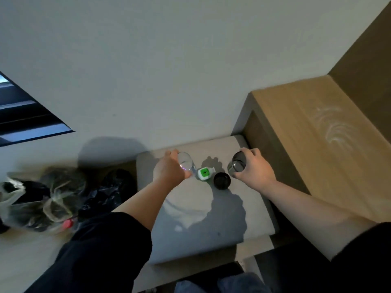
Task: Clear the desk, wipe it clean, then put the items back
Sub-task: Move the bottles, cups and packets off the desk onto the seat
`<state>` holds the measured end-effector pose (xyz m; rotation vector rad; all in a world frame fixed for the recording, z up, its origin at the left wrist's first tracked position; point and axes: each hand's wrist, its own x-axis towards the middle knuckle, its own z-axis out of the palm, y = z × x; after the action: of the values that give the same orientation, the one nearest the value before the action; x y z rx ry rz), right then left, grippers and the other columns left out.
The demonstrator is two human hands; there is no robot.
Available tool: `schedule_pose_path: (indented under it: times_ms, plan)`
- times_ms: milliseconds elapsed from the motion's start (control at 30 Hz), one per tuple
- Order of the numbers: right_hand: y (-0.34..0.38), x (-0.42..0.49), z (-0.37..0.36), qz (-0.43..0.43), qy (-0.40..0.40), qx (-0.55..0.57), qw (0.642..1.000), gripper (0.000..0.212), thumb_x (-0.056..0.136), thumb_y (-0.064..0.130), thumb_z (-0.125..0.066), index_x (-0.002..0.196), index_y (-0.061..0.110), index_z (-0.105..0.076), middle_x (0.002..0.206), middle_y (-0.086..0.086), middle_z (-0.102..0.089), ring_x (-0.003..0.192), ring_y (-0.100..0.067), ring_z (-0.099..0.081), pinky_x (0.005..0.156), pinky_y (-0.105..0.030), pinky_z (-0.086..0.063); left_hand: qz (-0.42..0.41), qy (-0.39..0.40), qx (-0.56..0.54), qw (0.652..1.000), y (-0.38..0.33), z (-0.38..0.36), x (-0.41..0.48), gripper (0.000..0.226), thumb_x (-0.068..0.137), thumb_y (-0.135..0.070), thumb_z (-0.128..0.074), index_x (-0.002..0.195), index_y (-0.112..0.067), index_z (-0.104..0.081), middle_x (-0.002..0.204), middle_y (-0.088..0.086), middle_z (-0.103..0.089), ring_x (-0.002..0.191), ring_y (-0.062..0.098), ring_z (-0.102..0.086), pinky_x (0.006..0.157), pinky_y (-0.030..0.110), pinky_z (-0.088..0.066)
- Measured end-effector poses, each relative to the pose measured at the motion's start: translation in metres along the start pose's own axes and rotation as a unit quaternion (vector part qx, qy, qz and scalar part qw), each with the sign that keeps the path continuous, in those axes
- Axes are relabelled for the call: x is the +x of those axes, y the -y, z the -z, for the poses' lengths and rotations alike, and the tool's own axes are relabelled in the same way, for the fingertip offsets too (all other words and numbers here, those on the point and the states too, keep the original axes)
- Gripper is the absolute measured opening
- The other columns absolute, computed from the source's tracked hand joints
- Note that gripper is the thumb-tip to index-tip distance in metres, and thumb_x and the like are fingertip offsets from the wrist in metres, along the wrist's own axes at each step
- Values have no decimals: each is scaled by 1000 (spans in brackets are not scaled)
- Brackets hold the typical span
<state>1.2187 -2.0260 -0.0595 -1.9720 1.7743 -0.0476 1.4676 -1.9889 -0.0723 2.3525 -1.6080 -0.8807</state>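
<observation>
**On a grey seat beside the desk, two hands close round two glasses**

Over the grey cushion (222, 218) next to the wooden desk (306, 127), a person in dark sleeves reaches down with both arms. The left hand (169, 172) wraps its fingers and thumb round a clear glass (187, 162) at the far left of the cushion. The right hand (254, 168) grips a smoky dark tumbler (238, 163) from its right side, fingers curled over the far wall and thumb on the near one, close to the desk's side panel. Both glasses tilt towards the camera; whether their bases touch the cushion is hard to judge from this angle.

Between the two glasses lie a small white bottle with a green label (205, 172), just beside the clear glass, and a black round object (221, 180) near the tumbler. Pale curved wipe streaks (336, 127) mark the desk top, which carries nothing else in view.

To the left, on the pale floor, sits a blurred heap of clear plastic bags (42, 199) with a black bag (110, 191) beside it and a red cap (68, 224) at its near edge. A dark window (25, 115) cuts into the white wall at far left
</observation>
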Motion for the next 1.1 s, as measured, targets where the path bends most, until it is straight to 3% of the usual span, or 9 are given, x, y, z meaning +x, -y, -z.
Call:
schedule_pose_path:
  times_ms: [200, 333, 533, 733, 867, 967, 1100]
  plan:
    - [-18, 61, -36, -51, 20, 13, 998, 74, 76, 33, -76, 138, 18, -38, 131, -10, -37, 103, -32, -56, 85, -40, -51, 20, 41, 30, 998, 18, -37, 66, 70, 78, -30, -74, 138, -15, -41, 137, 10, -44, 120, 34, -53, 94, 42, -46]
    - [-35, 105, -66, -77, 33, 12, 996, 74, 77, 29, -75, 139, 17, -36, 134, -10, -36, 109, -33, -53, 87, -40, -49, 32, 42, 28, 998, 22, -67, 107, 70, 78, -38, -76, 135, -15, -42, 132, 9, -48, 119, 32, -53, 90, 39, -44]
    - [-56, 155, -124, -61, 66, 16, 996, 71, 77, 28, -75, 137, 18, -38, 133, -10, -37, 114, -34, -50, 91, -40, -48, 22, 39, 12, 999, 22, -120, 158, 74, 72, -50, -76, 133, -20, -46, 127, 5, -51, 116, 27, -55, 92, 42, -49]
    - [-73, 189, -162, -42, 111, 25, 993, 78, 79, 22, -71, 145, 19, -28, 137, -12, -33, 118, -35, -46, 98, -41, -44, 14, 38, -17, 999, 13, -169, 190, 68, 76, -41, -76, 134, -23, -47, 127, 4, -49, 118, 26, -50, 92, 38, -44]
    - [-80, 194, -174, -15, 122, 44, 992, 84, 75, 19, -72, 145, 22, -26, 136, -7, -32, 119, -31, -44, 96, -45, -47, -16, 28, -5, 999, 12, -188, 196, 65, 75, -39, -77, 131, -22, -50, 122, 5, -52, 110, 28, -56, 86, 39, -47]
    - [-83, 190, -177, 8, 138, 49, 989, 80, 74, 19, -72, 140, 27, -29, 133, -3, -31, 118, -29, -45, 93, -47, -48, -38, 51, 16, 998, 11, -189, 195, 70, 76, -30, -78, 138, -19, -46, 128, 7, -49, 114, 30, -52, 88, 38, -45]
    - [-82, 183, -170, 21, 166, 58, 984, 79, 79, 11, -68, 146, 21, -26, 142, -7, -28, 125, -31, -41, 101, -42, -43, -47, 95, 33, 994, 9, -181, 190, 74, 80, -33, -76, 143, -19, -40, 135, 7, -45, 121, 29, -47, 95, 41, -44]
